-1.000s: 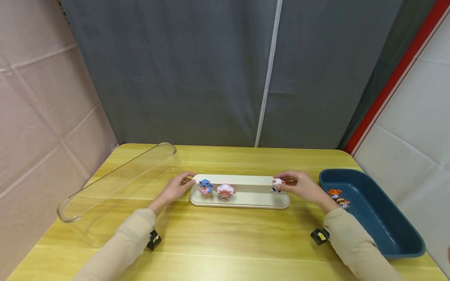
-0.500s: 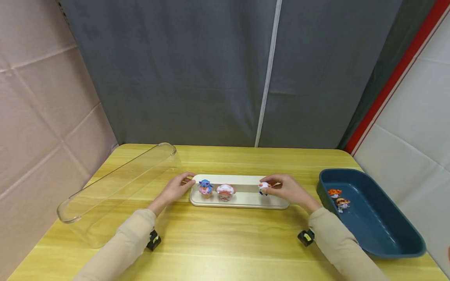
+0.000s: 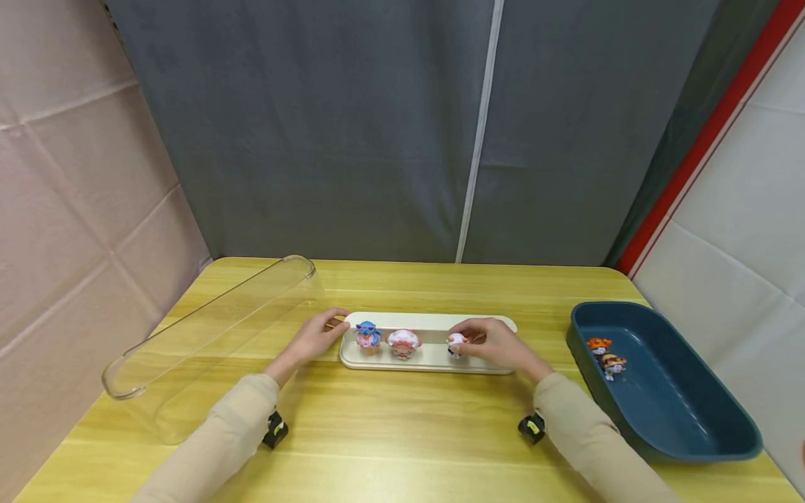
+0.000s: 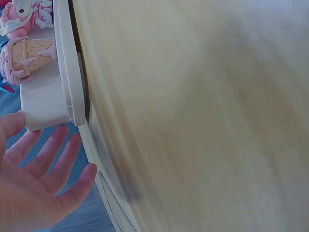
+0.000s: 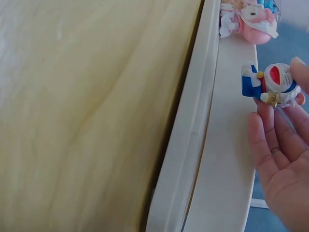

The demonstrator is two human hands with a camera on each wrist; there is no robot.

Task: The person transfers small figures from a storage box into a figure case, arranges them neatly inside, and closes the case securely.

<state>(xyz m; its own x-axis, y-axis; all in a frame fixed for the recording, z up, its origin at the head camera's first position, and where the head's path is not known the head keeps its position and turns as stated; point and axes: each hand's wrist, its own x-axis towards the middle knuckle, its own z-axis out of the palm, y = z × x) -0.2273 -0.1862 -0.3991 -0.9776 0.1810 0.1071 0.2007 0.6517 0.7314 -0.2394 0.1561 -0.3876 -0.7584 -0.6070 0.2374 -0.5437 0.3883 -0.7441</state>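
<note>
My right hand [image 3: 497, 344] pinches a small white and blue figurine [image 5: 270, 84] between thumb and fingers. In the right wrist view, the figurine has an open red mouth and a red collar. It is over the right half of a long white stepped tray [image 3: 428, 360]; whether its feet touch the tray I cannot tell. My left hand [image 3: 316, 332] touches the tray's left end, its fingers loosely extended in the left wrist view. A blue-topped ice-cream-cone figurine [image 3: 367, 337] and a pink figurine with a white top [image 3: 404, 344] stand on the tray's left part.
A dark blue bin [image 3: 676, 391] stands at the right, with an orange-topped figurine [image 3: 599, 346] and a brown-and-white figurine [image 3: 612, 365] inside. On the left lies a long clear plastic cover [image 3: 216, 328]. A grey curtain [image 3: 352, 140] hangs behind the wooden table [image 3: 377, 426].
My right hand has carried the white and blue figurine leftward along the tray, from its right end towards the pink figurine. The left hand and the tray have stayed put.
</note>
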